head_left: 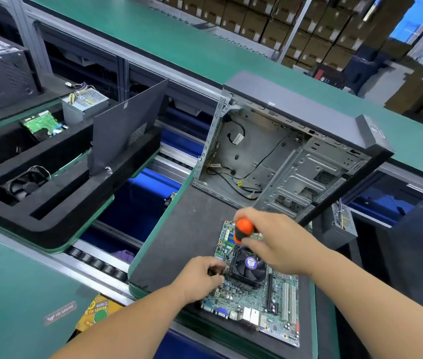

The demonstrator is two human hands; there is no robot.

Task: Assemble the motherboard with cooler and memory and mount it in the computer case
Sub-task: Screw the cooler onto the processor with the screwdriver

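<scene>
We're gripping the orange-and-black screwdriver (242, 230) in our right hand (280, 244); our left hand (200, 278) is pinching the black finned cooler (248, 268) edge on the green motherboard (257, 301).

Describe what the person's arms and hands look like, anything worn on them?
Both forearms are bare as far as the picture shows: no sleeves, no gloves. The left hand and the right hand carry no watch, wristband or strap at the wrists, and no rings show on the fingers that can be seen. No markings or cables on either arm.
</scene>
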